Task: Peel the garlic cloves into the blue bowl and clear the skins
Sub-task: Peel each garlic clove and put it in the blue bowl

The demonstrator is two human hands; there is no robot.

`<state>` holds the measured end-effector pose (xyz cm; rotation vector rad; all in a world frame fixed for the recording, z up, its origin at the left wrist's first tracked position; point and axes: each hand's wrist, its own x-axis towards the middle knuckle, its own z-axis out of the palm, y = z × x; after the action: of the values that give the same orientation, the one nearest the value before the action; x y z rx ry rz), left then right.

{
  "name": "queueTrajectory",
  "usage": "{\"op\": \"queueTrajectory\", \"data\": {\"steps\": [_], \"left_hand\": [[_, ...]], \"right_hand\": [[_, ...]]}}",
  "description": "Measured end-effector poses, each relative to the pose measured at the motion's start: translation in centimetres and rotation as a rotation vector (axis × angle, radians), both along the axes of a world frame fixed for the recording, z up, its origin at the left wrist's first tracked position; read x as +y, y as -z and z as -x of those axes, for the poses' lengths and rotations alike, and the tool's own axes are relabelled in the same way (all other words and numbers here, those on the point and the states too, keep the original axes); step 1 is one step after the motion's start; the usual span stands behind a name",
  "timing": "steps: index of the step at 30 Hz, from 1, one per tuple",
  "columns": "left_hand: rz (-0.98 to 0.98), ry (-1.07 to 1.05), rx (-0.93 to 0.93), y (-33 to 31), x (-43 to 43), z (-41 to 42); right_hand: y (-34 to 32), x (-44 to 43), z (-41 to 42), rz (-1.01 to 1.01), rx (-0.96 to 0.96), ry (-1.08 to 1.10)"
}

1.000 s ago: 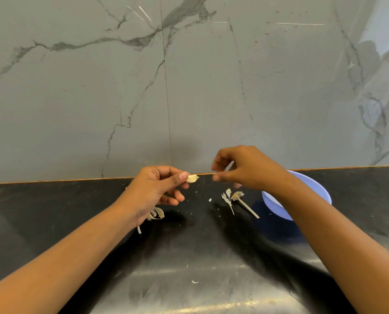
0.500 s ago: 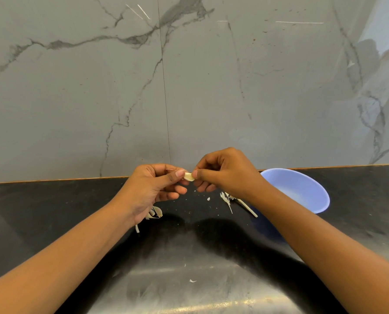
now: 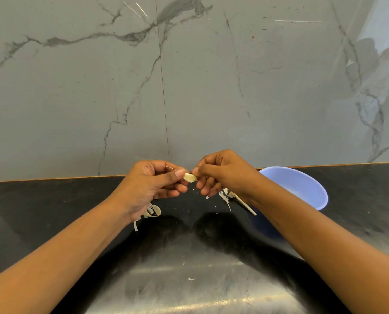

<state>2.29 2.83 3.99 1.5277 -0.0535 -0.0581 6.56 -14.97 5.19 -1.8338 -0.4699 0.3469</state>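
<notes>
Pinching garlic clove [image 3: 190, 177] between left hand [image 3: 151, 188] and right hand [image 3: 224, 174]

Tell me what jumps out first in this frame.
Dead centre, the left hand and right hand pinch one pale clove between them, above the black counter. A blue bowl sits at the right, behind the right forearm and near the marble wall. Skins lie scattered on the counter under both hands.

Small pale garlic clove [image 3: 190, 177] up in the air, blue bowl [image 3: 302, 189] at its three o'clock, thin skins [image 3: 225, 196] at five.
</notes>
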Motion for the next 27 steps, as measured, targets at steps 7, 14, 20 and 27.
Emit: {"op": "queueTrajectory", "data": {"steps": [7, 14, 20, 27], "left_hand": [[0.055, -0.003, 0.075, -0.3, 0.3, -0.1], [0.029, 0.020, 0.077, -0.2, 0.2, 0.0], [0.008, 0.020, 0.079, 0.0, 0.3, -0.1], [0.002, 0.040, 0.086, 0.0, 0.3, -0.2]], "right_hand": [[-0.1, -0.6, 0.0, 0.229, -0.476, -0.063], [0.2, -0.5, 0.0, 0.348, -0.865, -0.074], [0.7, 0.0, 0.1, 0.331, -1.015, -0.047], [1.1, 0.4, 0.0, 0.338, -1.042, 0.009]]}}
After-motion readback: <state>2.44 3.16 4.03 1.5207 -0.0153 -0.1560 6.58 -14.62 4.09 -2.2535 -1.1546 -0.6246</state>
